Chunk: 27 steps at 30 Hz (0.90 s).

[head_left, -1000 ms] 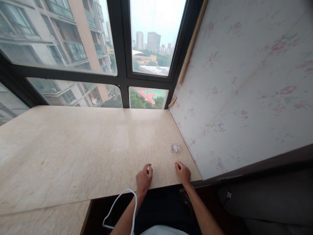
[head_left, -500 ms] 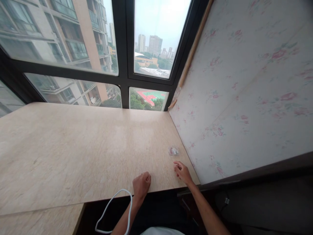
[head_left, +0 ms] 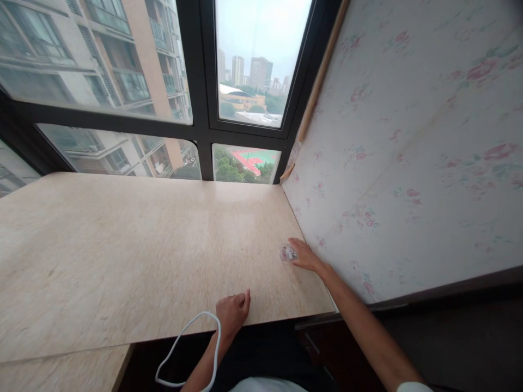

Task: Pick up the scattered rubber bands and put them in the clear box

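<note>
A small clear packet or case (head_left: 287,252) with a red and white pattern lies on the right part of the marble-like sill. At its right edge is my right hand (head_left: 304,255), fingers spread around that side, thumb nearer me. My left hand (head_left: 233,311) rests at the sill's front edge, fingers curled into a fist with the thumb up against them; nothing shows in it. A white cord (head_left: 174,347) loops beside and across my left forearm.
The beige sill (head_left: 134,245) runs left beneath dark-framed windows (head_left: 201,147). Close on the right rises a wall with flowered paper (head_left: 368,179). Below the sill's front edge is a dark area with a drawer front (head_left: 316,348).
My right hand has moved forward to the clear packet, and its fingers have opened out. My left hand stays near the front edge, its thumb raised slightly. The view has shifted a little.
</note>
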### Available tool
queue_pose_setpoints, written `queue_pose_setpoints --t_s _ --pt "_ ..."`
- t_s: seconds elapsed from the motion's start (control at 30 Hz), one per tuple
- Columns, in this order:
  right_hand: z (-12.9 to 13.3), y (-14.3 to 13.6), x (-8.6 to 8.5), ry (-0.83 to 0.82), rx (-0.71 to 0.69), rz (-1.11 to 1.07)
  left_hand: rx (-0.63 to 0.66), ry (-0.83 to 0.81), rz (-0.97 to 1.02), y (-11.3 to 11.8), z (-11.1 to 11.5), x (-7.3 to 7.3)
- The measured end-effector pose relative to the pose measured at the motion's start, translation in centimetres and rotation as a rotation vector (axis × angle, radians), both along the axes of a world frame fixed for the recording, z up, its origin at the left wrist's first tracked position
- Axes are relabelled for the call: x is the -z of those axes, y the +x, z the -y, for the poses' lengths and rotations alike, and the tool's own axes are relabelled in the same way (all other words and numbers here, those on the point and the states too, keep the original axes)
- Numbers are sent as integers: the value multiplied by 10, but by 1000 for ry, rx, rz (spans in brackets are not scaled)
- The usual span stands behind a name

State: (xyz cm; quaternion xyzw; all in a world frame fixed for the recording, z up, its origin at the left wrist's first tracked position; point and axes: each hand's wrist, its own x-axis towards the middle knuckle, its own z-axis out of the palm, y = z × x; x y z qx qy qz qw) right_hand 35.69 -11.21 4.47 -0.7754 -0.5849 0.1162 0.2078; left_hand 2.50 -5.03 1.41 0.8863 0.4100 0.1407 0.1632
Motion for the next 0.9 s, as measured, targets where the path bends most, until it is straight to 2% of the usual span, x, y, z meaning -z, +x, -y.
queue_pose_setpoints --t_s 0.27,0.47,0.6,0.8,0.9 --pt "-16 7 0 -106 -85 -30 15 11 15 -1 2 4" --pt "-15 -19 -12 -77 -102 -161 -4 -115 145 -1 2 2" --pt "-23 -54 -21 -48 -161 -267 -138 -393 406 -3 -6 -6" --pt "-48 -112 -49 -11 -299 -388 -265 -1018 1009 -3 -22 -24" --pt "-62 -138 -65 4 -395 -418 -262 -1148 1259 -1 -24 -36"
